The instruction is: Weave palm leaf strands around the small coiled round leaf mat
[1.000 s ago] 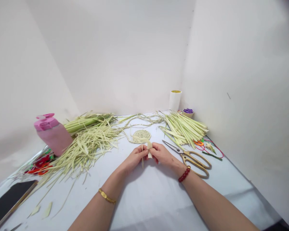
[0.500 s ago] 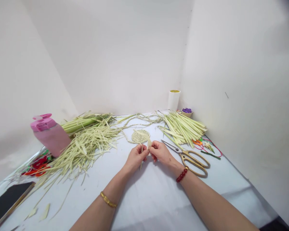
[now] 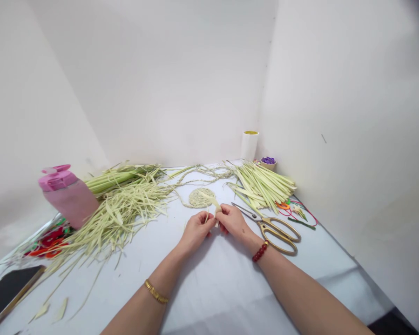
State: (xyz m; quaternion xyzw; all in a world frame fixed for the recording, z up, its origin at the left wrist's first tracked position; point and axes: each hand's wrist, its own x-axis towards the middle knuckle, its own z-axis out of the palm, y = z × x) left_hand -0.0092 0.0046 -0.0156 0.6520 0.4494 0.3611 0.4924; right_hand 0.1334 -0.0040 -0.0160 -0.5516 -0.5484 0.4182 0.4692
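- Strip [image 3: 212, 201] of pale leaf is held between the two hands, in front of the coiled disc [image 3: 197, 199] on the desk [image 3: 209, 288].
- The right hand [image 3: 234, 223] pinches it between thumb and curled fingers; the left hand [image 3: 197, 229] pinches close beside, its exact hold partly hidden.
- Light, even pressure seems wise, since thin leaf could split.
- Keeping both pinches close together should give the finest control.
- The free end, overlapping the disc in view, is probably best left flat and untwisted.
- The scissors [image 3: 280, 220] lie near the right hand, so careful clearance matters.
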